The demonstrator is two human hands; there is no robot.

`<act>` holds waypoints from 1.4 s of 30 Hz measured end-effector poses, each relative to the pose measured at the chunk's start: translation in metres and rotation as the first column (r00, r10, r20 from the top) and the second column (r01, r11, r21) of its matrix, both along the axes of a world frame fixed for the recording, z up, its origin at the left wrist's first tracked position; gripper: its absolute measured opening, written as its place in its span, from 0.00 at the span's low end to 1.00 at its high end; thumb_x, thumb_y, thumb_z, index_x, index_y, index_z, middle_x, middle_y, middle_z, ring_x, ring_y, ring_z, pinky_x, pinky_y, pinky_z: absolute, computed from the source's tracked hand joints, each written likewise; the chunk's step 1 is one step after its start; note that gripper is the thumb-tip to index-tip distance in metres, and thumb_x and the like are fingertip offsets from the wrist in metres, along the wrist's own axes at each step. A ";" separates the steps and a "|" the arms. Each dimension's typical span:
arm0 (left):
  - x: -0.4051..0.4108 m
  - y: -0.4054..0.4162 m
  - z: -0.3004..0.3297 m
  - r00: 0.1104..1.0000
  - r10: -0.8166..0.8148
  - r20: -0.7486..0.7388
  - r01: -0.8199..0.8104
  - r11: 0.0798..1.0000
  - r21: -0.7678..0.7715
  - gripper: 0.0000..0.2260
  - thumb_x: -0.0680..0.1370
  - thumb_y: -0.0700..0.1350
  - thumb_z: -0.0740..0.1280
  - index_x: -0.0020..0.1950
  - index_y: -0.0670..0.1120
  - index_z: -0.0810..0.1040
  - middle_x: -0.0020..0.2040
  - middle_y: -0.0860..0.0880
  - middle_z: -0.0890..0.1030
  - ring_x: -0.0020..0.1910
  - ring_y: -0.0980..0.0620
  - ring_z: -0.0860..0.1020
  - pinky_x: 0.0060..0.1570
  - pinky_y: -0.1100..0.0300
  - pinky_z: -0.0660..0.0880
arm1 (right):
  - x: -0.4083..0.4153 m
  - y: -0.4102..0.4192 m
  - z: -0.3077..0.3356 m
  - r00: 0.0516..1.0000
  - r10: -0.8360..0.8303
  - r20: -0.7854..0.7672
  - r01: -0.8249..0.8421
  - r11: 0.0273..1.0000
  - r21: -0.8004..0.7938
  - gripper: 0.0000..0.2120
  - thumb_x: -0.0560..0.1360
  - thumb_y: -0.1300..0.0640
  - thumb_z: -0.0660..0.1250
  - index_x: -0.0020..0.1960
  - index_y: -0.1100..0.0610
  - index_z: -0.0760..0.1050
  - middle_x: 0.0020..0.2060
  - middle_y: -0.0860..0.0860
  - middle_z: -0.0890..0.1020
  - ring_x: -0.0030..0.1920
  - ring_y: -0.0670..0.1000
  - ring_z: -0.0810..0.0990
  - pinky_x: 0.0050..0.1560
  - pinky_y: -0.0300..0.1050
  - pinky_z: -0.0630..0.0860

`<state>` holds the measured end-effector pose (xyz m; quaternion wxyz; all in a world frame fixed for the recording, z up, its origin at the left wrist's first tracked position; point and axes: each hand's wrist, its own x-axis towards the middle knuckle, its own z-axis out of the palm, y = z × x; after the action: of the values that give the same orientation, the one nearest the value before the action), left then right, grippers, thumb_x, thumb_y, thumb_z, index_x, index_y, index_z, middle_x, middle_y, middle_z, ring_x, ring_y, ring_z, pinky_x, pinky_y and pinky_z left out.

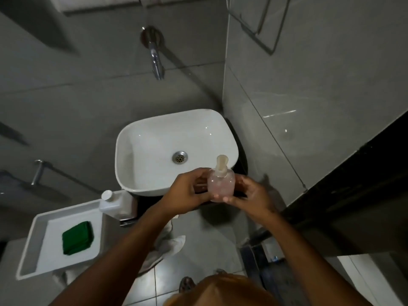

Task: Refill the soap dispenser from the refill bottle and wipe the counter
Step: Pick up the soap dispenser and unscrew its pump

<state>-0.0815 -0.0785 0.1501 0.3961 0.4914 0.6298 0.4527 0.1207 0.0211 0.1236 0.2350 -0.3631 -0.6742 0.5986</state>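
Observation:
A clear soap dispenser [221, 183] with a pale pump head is held upright between both hands, just in front of the white basin [141, 138]. My left hand [187, 191] wraps its left side. My right hand [254, 195] cups its bottom and right side. The pump sits on the bottle's neck. A white refill bottle [117, 203] with a white cap stands on the dark counter [148, 206] left of my hands. A folded green cloth [77, 237] lies in a white tray [28, 244] at the lower left.
A chrome wall tap [155, 60] hangs above the basin, whose drain [180, 157] is visible. A grey tiled wall [287, 107] closes the right side. A towel bar [39, 171] is on the left wall. White fabric [170, 246] hangs below the counter over the tiled floor.

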 end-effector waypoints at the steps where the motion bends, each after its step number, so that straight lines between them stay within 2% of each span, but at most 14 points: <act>1: -0.004 -0.002 0.010 1.000 0.003 -0.002 -0.003 1.000 -0.003 0.26 0.69 0.48 0.82 0.65 0.51 0.79 0.58 0.52 0.86 0.57 0.52 0.86 0.61 0.48 0.81 | -0.006 0.000 0.006 1.000 0.026 -0.010 -0.026 1.000 0.017 0.30 0.60 0.44 0.82 0.59 0.31 0.77 0.58 0.39 0.84 0.60 0.43 0.82 0.57 0.41 0.81; 7: -0.022 -0.009 0.062 0.983 0.002 -0.185 0.006 0.999 0.045 0.29 0.74 0.53 0.77 0.73 0.52 0.75 0.68 0.52 0.80 0.67 0.50 0.79 0.70 0.45 0.74 | -0.036 -0.004 0.039 0.997 0.076 -0.017 -0.075 0.996 0.055 0.28 0.63 0.48 0.82 0.56 0.30 0.75 0.55 0.32 0.83 0.58 0.36 0.81 0.54 0.33 0.80; 9: -0.026 -0.009 0.078 0.987 0.018 -0.158 -0.004 0.996 0.086 0.28 0.76 0.56 0.73 0.75 0.52 0.73 0.71 0.52 0.78 0.70 0.48 0.77 0.72 0.43 0.72 | -0.042 -0.003 0.044 0.996 0.092 -0.012 -0.091 0.993 0.073 0.27 0.67 0.54 0.81 0.58 0.34 0.74 0.55 0.34 0.83 0.59 0.38 0.81 0.58 0.38 0.80; 12: -0.025 -0.005 0.092 0.998 -0.018 -0.067 0.026 0.992 0.127 0.19 0.81 0.47 0.70 0.72 0.47 0.77 0.70 0.51 0.80 0.70 0.50 0.77 0.72 0.42 0.72 | -0.049 -0.004 0.050 0.994 0.100 -0.038 -0.097 0.992 0.081 0.28 0.66 0.54 0.80 0.62 0.41 0.73 0.56 0.39 0.84 0.59 0.41 0.82 0.59 0.38 0.80; 14: -0.024 -0.004 0.097 1.000 -0.028 -0.003 0.028 0.988 0.152 0.15 0.82 0.42 0.69 0.69 0.47 0.79 0.68 0.50 0.82 0.70 0.51 0.78 0.72 0.44 0.72 | -0.053 -0.004 0.054 0.994 0.094 -0.050 -0.089 0.992 0.084 0.29 0.66 0.54 0.80 0.63 0.44 0.73 0.57 0.42 0.84 0.59 0.42 0.82 0.58 0.38 0.80; 17: -0.023 -0.003 0.105 0.994 -0.036 0.101 0.017 0.983 0.182 0.14 0.80 0.44 0.70 0.65 0.53 0.82 0.65 0.50 0.83 0.68 0.50 0.79 0.70 0.51 0.74 | -0.055 -0.006 0.061 0.993 0.102 -0.055 -0.096 0.989 0.110 0.28 0.67 0.55 0.80 0.62 0.42 0.73 0.57 0.41 0.84 0.59 0.41 0.82 0.55 0.35 0.80; 23: -0.021 0.007 0.105 0.984 0.173 0.039 -0.177 0.953 0.246 0.15 0.68 0.40 0.82 0.53 0.44 0.84 0.56 0.45 0.86 0.58 0.46 0.83 0.64 0.46 0.79 | -0.057 -0.008 0.061 0.991 0.132 -0.035 -0.127 0.985 0.119 0.31 0.69 0.55 0.80 0.68 0.45 0.72 0.62 0.45 0.82 0.63 0.46 0.81 0.61 0.49 0.81; 27: -0.024 0.001 0.110 0.990 0.063 0.123 -0.091 0.967 0.239 0.17 0.73 0.41 0.76 0.62 0.44 0.83 0.61 0.45 0.85 0.60 0.46 0.82 0.66 0.45 0.77 | -0.057 -0.007 0.063 0.994 0.104 -0.040 -0.098 0.987 0.128 0.30 0.67 0.54 0.81 0.65 0.42 0.73 0.60 0.43 0.83 0.62 0.45 0.81 0.62 0.46 0.80; 30: -0.025 -0.001 0.111 0.988 0.134 0.080 -0.149 0.961 0.234 0.14 0.71 0.37 0.79 0.55 0.46 0.85 0.53 0.47 0.86 0.53 0.46 0.84 0.66 0.39 0.76 | -0.055 -0.008 0.067 0.992 0.117 -0.040 -0.111 0.984 0.142 0.30 0.65 0.46 0.80 0.65 0.42 0.74 0.59 0.41 0.83 0.61 0.43 0.82 0.58 0.42 0.81; 32: -0.024 0.000 0.112 0.980 0.190 0.052 -0.197 0.957 0.212 0.16 0.69 0.40 0.81 0.54 0.49 0.84 0.53 0.48 0.85 0.56 0.43 0.83 0.67 0.38 0.75 | -0.055 -0.009 0.068 0.991 0.125 -0.044 -0.118 0.984 0.135 0.27 0.66 0.49 0.80 0.62 0.38 0.74 0.58 0.39 0.83 0.60 0.42 0.82 0.55 0.38 0.81; 34: -0.025 -0.002 0.113 0.985 0.136 0.111 -0.156 0.966 0.206 0.16 0.69 0.46 0.79 0.56 0.50 0.85 0.58 0.47 0.85 0.60 0.40 0.82 0.67 0.36 0.74 | -0.055 -0.009 0.068 0.991 0.121 -0.054 -0.114 0.986 0.125 0.27 0.67 0.52 0.80 0.61 0.37 0.74 0.58 0.40 0.83 0.61 0.43 0.82 0.56 0.40 0.82; 36: -0.025 -0.003 0.114 0.982 0.100 0.160 -0.133 0.968 0.214 0.15 0.68 0.48 0.78 0.54 0.51 0.87 0.57 0.45 0.86 0.57 0.39 0.83 0.65 0.34 0.75 | -0.054 -0.010 0.068 0.990 0.131 -0.048 -0.124 0.984 0.129 0.28 0.64 0.46 0.80 0.61 0.36 0.74 0.59 0.40 0.83 0.61 0.44 0.82 0.57 0.41 0.81; 39: -0.026 -0.004 0.114 0.984 0.124 0.131 -0.151 0.963 0.222 0.13 0.66 0.45 0.80 0.49 0.54 0.87 0.56 0.47 0.86 0.57 0.42 0.82 0.66 0.36 0.75 | -0.055 -0.011 0.067 0.988 0.148 -0.034 -0.142 0.980 0.137 0.32 0.61 0.41 0.79 0.63 0.38 0.74 0.60 0.40 0.83 0.61 0.43 0.82 0.61 0.45 0.80; 42: -0.028 -0.005 0.113 0.981 0.025 0.190 -0.071 0.968 0.240 0.12 0.71 0.37 0.77 0.50 0.51 0.88 0.57 0.46 0.86 0.57 0.45 0.83 0.63 0.40 0.76 | -0.055 -0.011 0.064 0.988 0.153 -0.030 -0.148 0.980 0.131 0.34 0.61 0.41 0.79 0.65 0.40 0.73 0.61 0.42 0.82 0.62 0.45 0.81 0.62 0.47 0.80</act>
<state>-0.1091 -0.0839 0.2635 0.3781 0.4770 0.5410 0.5804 0.0653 0.0099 0.1879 0.2252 -0.2833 -0.7322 0.5770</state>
